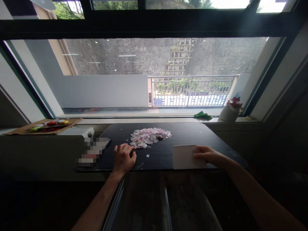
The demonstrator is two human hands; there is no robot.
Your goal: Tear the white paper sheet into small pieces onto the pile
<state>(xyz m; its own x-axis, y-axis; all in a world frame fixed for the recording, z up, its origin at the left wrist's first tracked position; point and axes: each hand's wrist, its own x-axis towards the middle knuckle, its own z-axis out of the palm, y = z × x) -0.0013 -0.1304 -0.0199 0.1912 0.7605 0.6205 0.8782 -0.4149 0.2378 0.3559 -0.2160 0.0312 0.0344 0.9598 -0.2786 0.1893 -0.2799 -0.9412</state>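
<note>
A heap of small pale pink and white paper scraps (pixel 150 136) lies on the dark table (pixel 187 133), with one loose scrap in front of it. At the heap's front left edge, my left hand (pixel 124 157) rests on the tabletop, fingers bent and thumb apart, with nothing visible in its grasp. My right hand (pixel 209 154) grips the right side of a flat white sheet (pixel 183 157) with rounded corners. The sheet lies near the front edge, right of the heap. Whether it is card or plastic, I cannot tell.
A pixel-blurred flat object (pixel 93 152) lies at the table's left end. On the left ledge are brown paper (pixel 21 127) with colourful items and a white slotted device (pixel 78 131). A green cloth (pixel 202 115) and a grey-white pot (pixel 228 113) stand along the windowsill.
</note>
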